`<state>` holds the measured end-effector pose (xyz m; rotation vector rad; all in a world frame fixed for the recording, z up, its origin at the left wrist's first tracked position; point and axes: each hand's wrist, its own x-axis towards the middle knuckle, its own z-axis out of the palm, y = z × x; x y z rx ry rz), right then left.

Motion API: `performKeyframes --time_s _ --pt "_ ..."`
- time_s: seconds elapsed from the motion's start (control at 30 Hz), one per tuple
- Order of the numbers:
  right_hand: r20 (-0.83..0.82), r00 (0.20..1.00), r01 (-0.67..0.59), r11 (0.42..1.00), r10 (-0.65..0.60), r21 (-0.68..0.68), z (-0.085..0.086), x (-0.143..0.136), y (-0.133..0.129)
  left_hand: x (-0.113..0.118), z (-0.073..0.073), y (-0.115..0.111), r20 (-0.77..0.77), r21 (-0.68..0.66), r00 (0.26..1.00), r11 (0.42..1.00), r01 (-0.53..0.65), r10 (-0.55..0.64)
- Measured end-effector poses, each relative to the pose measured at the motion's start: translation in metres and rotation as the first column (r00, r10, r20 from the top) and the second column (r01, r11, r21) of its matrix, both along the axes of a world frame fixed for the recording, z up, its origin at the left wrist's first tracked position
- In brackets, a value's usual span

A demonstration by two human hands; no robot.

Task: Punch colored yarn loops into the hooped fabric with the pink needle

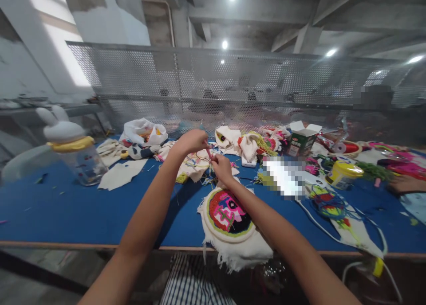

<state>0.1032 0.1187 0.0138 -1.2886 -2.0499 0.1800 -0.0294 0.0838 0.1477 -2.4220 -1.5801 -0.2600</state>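
Note:
My left hand (195, 141) is raised over the table, its fingers closed at the upper end of a thin pink tool (209, 154). Just below and to the right, my right hand (221, 166) pinches the tool's lower part. Any thread between the hands is too fine to make out. A round hoop (229, 215) with a colorful tufted design on white cloth lies at the table's front edge, partly under my right forearm. Behind the hands is a pile of cloth with loose yarn (196, 165).
A rabbit-eared bottle (78, 154) stands left beside a white cloth piece (122, 174). A white bag (143, 131), a green box (301, 138), a yellow-lidded tub (344, 174) and a white cable (319, 227) surround the work area. Another person's arm (408, 185) rests far right.

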Motion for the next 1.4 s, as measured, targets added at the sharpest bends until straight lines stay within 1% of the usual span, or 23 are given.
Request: performKeyframes --time_s 0.1,0.2,0.27,0.37,0.43,0.5,0.57,0.67,0.77,0.87,1.0,1.13,1.3,1.4 --pt "0.074 0.997 -0.034 0.999 0.031 0.033 0.003 0.01 -0.01 -0.007 -0.014 -0.012 0.063 0.018 0.994 0.996 0.088 -0.089" --pt "0.141 0.989 -0.051 0.998 0.045 0.041 0.006 0.026 -0.018 -0.017 -0.039 -0.014 0.126 0.023 0.984 0.992 0.126 -0.128" --pt "0.172 0.985 -0.043 0.998 0.034 0.048 0.009 0.038 -0.022 -0.024 -0.057 -0.01 0.168 0.037 0.98 0.994 0.107 -0.112" --pt "0.192 0.981 0.004 0.998 -0.017 0.069 0.014 0.054 -0.025 -0.039 -0.08 -0.004 0.227 0.078 0.973 0.997 0.025 -0.042" --pt "0.197 0.978 0.05 0.995 -0.066 0.083 0.016 0.063 -0.024 -0.05 -0.088 -0.001 0.253 0.106 0.967 0.993 -0.045 0.017" --pt "0.201 0.973 0.094 0.991 -0.111 0.091 0.016 0.068 -0.021 -0.062 -0.094 0.0 0.28 0.141 0.957 0.982 -0.124 0.08" --pt "0.21 0.967 0.125 0.988 -0.142 0.094 0.015 0.07 -0.019 -0.072 -0.099 0.002 0.313 0.184 0.936 0.957 -0.223 0.158" --pt "0.238 0.958 0.145 0.986 -0.161 0.085 0.012 0.071 -0.016 -0.081 -0.11 0.008 0.349 0.226 0.895 0.902 -0.368 0.278" --pt "0.277 0.945 0.16 0.985 -0.174 0.07 0.011 0.071 -0.015 -0.085 -0.121 0.016 0.346 0.242 0.873 0.867 -0.436 0.343" --pt "0.321 0.928 0.179 0.982 -0.19 0.063 0.009 0.072 -0.014 -0.089 -0.127 0.022 0.347 0.252 0.847 0.831 -0.497 0.402" --pt "0.376 0.906 0.186 0.981 -0.194 0.059 0.003 0.073 -0.012 -0.095 -0.13 0.026 0.379 0.237 0.78 0.763 -0.602 0.497" --pt "0.421 0.886 0.193 0.98 -0.192 0.04 -0.003 0.076 -0.009 -0.107 -0.132 0.026 0.423 0.176 0.683 0.685 -0.707 0.596" --pt "0.464 0.874 0.17 0.985 -0.148 -0.007 -0.008 0.078 -0.004 -0.125 -0.131 0.023 0.503 0.085 0.529 0.57 -0.817 0.683" --pt "0.472 0.87 0.174 0.984 -0.142 -0.025 -0.01 0.079 -0.001 -0.133 -0.132 0.02 0.551 0.035 0.464 0.536 -0.843 0.694"
